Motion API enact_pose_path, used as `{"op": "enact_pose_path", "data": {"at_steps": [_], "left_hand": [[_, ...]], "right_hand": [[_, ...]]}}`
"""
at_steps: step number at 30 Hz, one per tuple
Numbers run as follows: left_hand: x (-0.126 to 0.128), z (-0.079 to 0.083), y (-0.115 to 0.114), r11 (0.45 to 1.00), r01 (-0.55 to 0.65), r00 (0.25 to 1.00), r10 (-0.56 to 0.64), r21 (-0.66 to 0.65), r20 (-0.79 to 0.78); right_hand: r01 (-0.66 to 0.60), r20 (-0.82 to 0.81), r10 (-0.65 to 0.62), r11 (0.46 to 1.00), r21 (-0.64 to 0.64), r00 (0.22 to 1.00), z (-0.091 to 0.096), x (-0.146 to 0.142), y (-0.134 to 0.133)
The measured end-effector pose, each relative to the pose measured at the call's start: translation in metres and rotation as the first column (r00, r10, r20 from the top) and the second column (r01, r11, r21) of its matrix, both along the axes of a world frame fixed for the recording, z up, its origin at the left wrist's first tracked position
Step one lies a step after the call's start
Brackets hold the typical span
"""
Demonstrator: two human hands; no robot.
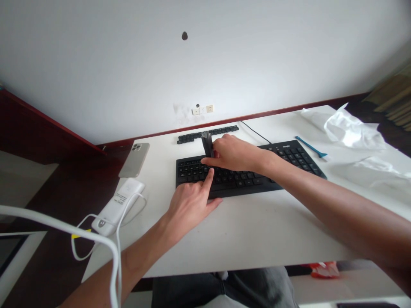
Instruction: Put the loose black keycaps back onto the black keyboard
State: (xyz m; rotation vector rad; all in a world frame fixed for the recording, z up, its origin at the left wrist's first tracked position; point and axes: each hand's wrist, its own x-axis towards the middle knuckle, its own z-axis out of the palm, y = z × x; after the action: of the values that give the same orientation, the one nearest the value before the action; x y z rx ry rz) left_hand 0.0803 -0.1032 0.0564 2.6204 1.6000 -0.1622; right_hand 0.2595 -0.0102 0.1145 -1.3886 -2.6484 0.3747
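Note:
A black keyboard (224, 185) lies on the white table in front of me. My right hand (234, 153) is closed around a flat black tool (207, 144) with a greyish upper end, upright over the keys; its lower end is hidden by the fingers. My left hand (192, 197) rests at the keyboard's front edge, its index finger stretched out onto the keys and its thumb apart. Nothing is in that hand. Behind the keyboard, several loose black keycaps (221, 131) are lined up in rows.
A phone (135, 160) and a white power strip (119, 206) with cables lie on the left. To the right are a blue brush (311, 147) and crumpled white plastic bags (353, 128). A black cable (255, 131) runs from the keyboard toward the wall.

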Motion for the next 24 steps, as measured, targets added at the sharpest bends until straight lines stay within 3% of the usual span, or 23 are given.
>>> {"op": "enact_pose_path", "data": {"at_steps": [13,19,24], "left_hand": [[0.000,-0.001,0.000,1.000,-0.014,1.000,0.014,-0.013,-0.006],[0.000,0.000,0.000,1.000,-0.020,1.000,0.020,-0.021,-0.007],[-0.002,0.000,0.003,1.000,-0.014,0.997,0.013,0.015,0.078]], "right_hand": [[0.028,0.021,-0.030,0.994,0.105,0.999,-0.009,-0.012,-0.003],[0.053,0.002,-0.053,0.995,0.087,0.999,-0.007,-0.010,0.001],[0.099,-0.052,-0.098,0.995,0.023,0.994,0.001,0.002,0.009]]}}
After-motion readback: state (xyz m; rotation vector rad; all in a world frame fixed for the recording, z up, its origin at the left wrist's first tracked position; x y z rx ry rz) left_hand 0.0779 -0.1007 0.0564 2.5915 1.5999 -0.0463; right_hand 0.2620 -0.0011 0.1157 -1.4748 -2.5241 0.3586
